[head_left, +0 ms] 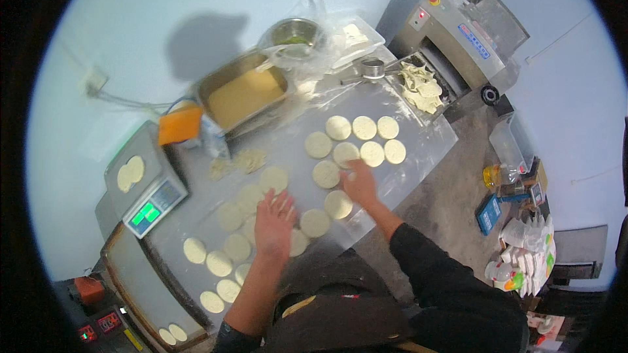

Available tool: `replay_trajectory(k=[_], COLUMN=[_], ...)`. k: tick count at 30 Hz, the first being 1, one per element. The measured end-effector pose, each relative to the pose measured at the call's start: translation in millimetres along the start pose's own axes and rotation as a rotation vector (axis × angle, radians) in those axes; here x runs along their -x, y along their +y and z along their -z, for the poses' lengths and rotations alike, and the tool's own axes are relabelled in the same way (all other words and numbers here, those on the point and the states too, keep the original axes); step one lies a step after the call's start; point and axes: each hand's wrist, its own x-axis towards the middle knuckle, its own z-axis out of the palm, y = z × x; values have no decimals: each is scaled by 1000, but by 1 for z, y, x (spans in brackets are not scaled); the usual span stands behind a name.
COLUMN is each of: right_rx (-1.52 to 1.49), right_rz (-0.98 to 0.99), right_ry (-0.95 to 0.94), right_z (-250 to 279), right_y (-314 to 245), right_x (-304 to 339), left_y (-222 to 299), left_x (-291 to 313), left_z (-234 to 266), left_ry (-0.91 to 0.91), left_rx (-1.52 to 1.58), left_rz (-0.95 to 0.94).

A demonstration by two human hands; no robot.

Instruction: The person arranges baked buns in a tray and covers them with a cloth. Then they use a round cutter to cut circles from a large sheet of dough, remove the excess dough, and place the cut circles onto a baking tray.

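Round flat pale dough discs [338, 204] lie in rows on the grey floured worktop [281, 132]. My left hand [275, 222] is over the discs in the middle, fingers stretched out and slightly blurred. It hides parts of the discs beneath, and I see nothing held in it. Farther right, my right hand [360, 185] reaches in among another group of discs. Its fingertips are at the edge of one dough disc [345, 152], next to a second disc [326, 174]. The fingers look apart, not wrapped round a disc.
A digital scale [157, 208] carrying dough stands left, above a rimmed tray [140, 274] with two discs. Behind are a metal pan of yellowish filling [245, 98], an orange cloth [180, 125] and a steel bowl [294, 31]. A dough-rolling machine [451, 33] with dough sheets stands back right.
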Motion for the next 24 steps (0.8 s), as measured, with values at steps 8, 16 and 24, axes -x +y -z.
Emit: replay_trajectory(k=[8, 16, 24], right_rx=[234, -306, -632], right_rz=[-599, -782, -491], right_ry=[-41, -96, -287], right_z=[94, 104, 134], right_y=[169, 241, 152], right_x=[-101, -125, -98], left_y=[-91, -143, -213], left_x=[-45, -85, -171], left_z=[-47, -86, -113], left_ry=[285, 269, 99], left_rx=[-149, -240, -435], left_rz=[184, 308, 312])
